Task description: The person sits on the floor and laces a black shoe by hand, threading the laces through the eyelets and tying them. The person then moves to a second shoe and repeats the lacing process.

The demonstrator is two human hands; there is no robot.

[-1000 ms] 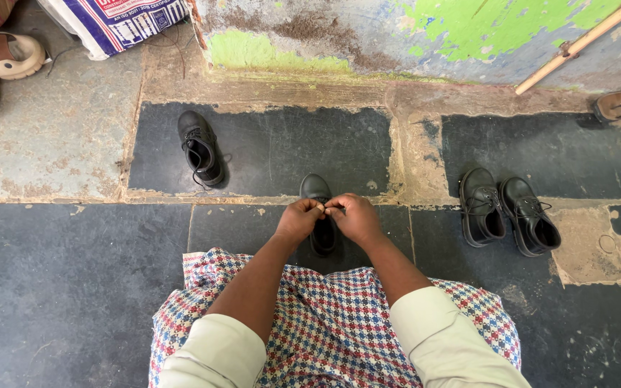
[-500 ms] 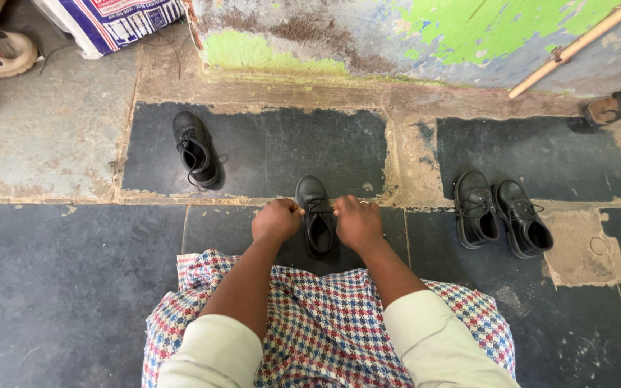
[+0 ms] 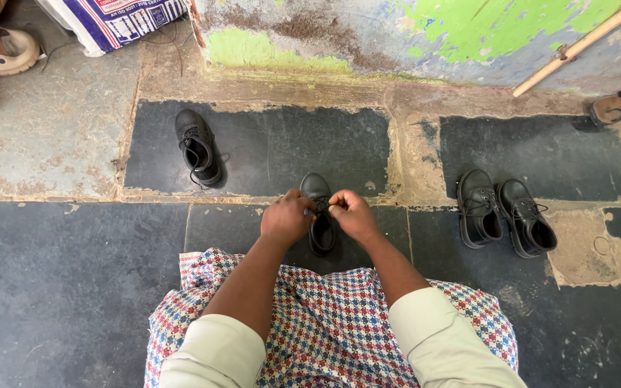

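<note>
Both hands have drawn back together over the black shoe [image 3: 318,215] lying just left of the shoe pair [image 3: 504,213], left hand [image 3: 287,217] and right hand [image 3: 352,214] pinching its laces, seemingly mid-knot, next needing a firm pull.

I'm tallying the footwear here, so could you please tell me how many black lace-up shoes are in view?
4. One lies between the left hand and right hand at its laces; one sits alone up left; a pair stands at right. None seems hidden.
</note>
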